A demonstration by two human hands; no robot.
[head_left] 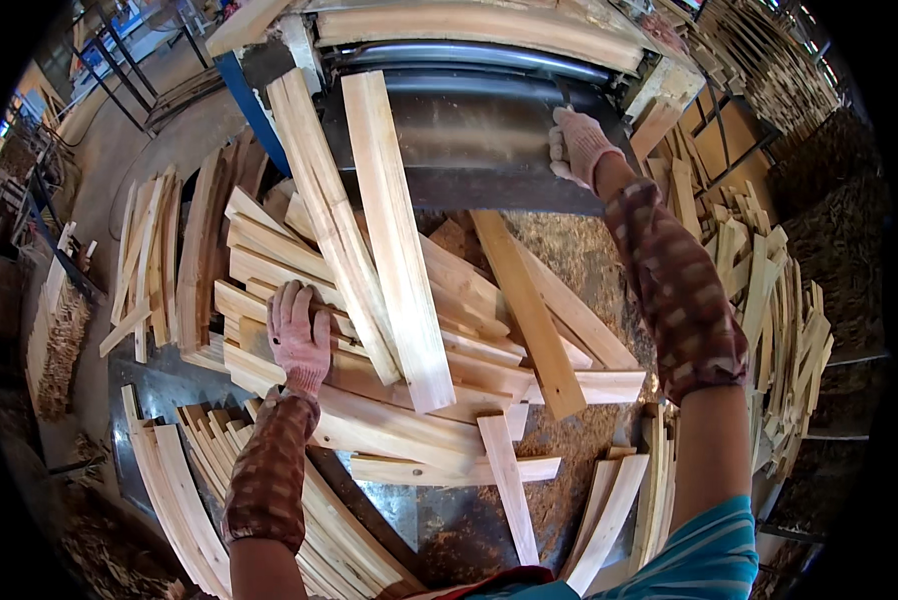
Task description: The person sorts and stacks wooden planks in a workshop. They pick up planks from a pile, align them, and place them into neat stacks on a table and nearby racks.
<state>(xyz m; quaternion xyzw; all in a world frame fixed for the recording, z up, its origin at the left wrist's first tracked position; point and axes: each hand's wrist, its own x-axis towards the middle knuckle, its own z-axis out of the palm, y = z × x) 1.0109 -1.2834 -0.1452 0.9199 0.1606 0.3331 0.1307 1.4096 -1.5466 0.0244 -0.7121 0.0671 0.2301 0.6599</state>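
My left hand [300,336], in a pinkish work glove, rests on a heap of pale wooden boards [399,415], its fingers laid over them and the thumb apart. At the far right my right hand [581,148], gloved too, is closed at the metal bed [459,140] of a roller-fed woodworking machine. A thin dark piece shows just above its fingers; what it is stays unclear. Between my hands, two long boards lean from the heap onto the bed: a grooved board [334,220] and a smooth, lighter board [397,240].
A shiny roller [469,58] spans the machine's opening. Sawdust [579,265] covers the surface beneath the bed. A darker board [531,315] lies across the heap's right side. More strips are stacked at the near left [319,520] and the right [769,300].
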